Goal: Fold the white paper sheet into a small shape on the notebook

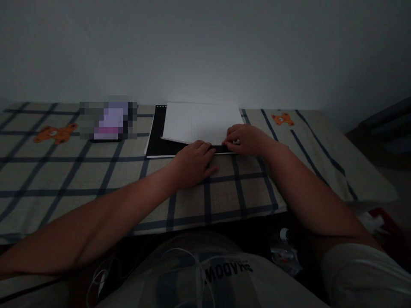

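White lined paper (pixel 201 122) lies on a black pad or folder (pixel 156 143), its lower left edge lifted a little. My left hand (pixel 195 164) rests at the near edge of the paper, fingers spread, thumb apart over the tablecloth. To its right, my right hand (pixel 245 140) has its fingers bent together at the paper's near right corner, by the black surface. Something small and pale shows between those fingers, too small to name.
A checked tablecloth (pixel 128 175) with orange bear prints covers the table against a pale wall (pixel 205 51). A phone-like object (pixel 111 119), pixelated, stands at the left. Below the table edge at right are a white-capped bottle (pixel 284 234) and a red item (pixel 383 218).
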The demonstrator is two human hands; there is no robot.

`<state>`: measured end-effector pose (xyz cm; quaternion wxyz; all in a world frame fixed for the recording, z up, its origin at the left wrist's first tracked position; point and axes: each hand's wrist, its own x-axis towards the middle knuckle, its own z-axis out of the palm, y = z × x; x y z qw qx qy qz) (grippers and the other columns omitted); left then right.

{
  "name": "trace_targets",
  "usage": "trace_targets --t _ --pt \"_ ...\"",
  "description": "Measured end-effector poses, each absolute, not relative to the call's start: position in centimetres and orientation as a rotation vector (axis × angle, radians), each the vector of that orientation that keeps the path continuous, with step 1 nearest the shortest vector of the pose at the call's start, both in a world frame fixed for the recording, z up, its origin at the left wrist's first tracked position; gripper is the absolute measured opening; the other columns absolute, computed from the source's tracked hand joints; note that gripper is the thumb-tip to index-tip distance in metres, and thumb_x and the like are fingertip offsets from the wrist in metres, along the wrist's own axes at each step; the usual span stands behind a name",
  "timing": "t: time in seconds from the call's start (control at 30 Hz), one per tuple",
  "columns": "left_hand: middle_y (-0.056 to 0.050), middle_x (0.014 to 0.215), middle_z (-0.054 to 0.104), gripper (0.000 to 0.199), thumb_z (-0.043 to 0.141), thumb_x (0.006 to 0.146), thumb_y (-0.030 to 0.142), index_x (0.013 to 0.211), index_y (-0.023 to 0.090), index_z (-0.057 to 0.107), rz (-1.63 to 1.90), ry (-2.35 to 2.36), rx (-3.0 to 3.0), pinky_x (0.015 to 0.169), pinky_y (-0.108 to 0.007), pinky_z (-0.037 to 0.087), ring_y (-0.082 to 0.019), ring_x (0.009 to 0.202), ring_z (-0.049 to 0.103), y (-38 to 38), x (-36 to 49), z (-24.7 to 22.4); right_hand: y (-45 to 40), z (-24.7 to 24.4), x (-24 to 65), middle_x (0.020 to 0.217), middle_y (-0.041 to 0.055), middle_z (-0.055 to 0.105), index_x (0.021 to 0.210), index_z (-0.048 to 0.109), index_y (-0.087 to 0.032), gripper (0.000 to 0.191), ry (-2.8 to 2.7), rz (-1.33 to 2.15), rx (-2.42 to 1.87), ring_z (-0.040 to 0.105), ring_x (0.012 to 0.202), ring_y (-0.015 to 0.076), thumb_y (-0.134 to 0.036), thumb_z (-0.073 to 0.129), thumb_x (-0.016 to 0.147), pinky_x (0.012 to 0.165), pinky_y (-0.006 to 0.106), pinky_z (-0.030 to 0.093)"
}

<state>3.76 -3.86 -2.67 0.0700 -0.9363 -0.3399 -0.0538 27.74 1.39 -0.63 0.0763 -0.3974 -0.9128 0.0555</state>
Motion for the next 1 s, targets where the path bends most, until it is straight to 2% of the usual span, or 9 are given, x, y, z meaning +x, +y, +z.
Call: trace_targets --t 0.17,0.3,0.47,0.63,1.0 --pt "-0.019 0.135 0.067 0.053 0.041 0.109 0.041 0.141 0.004 0.060 -0.124 -0.935 -2.742 0.108 -0.039 0.043 -0.030 0.121 0.060 -4.1 4.1 -2.9 1.6 -1.5 27.4 0.097 0.0094 0.075 0.110 0.083 -0.019 0.031 -2.719 0.159 -1.080 0.063 0.093 0.0219 -0.024 0.055 0.096 0.080 0.032 0.042" --pt "-0.019 0.134 0.067 0.050 0.042 0.109 0.036 0.142 0.003 0.059 -0.128 -0.910 -2.718 0.106 -0.038 0.043 -0.029 0.119 0.061 -4.2 4.1 -2.9 1.8 -1.7 27.3 0.095 0.0093 0.074 0.106 0.084 -0.019 0.029 -2.746 0.198 -1.031 0.063 0.091 0.0208 -0.024 0.057 0.096 0.080 0.032 0.043" --pt "-0.017 0.134 0.068 0.051 0.044 0.109 0.039 0.143 0.004 0.059 -0.089 -0.950 -2.731 0.103 -0.039 0.045 -0.030 0.116 0.062 -4.1 4.2 -2.7 1.6 -1.5 27.2 0.096 0.0097 0.074 0.103 0.084 -0.019 0.027 -2.746 0.185 -1.071 0.063 0.092 0.0214 -0.024 0.058 0.096 0.079 0.032 0.043" --pt "-0.018 0.131 0.068 0.050 0.043 0.108 0.038 0.140 0.004 0.061 -0.118 -0.959 -2.756 0.102 -0.040 0.045 -0.030 0.114 0.062 -4.1 4.2 -2.6 1.2 -1.7 27.1 0.099 0.0095 0.074 0.111 0.083 -0.021 0.030 -2.728 0.080 -1.041 0.062 0.096 0.0227 -0.025 0.058 0.096 0.078 0.032 0.042" --pt "-0.018 0.134 0.065 0.056 0.048 0.106 0.045 0.143 0.003 0.058 -0.135 -1.019 -2.838 0.105 -0.042 0.046 -0.032 0.116 0.059 -4.3 4.2 -2.4 1.1 -1.5 26.7 0.099 0.0089 0.073 0.102 0.083 -0.020 0.027 -2.765 0.060 -1.069 0.061 0.094 0.0217 -0.027 0.057 0.097 0.077 0.032 0.041"
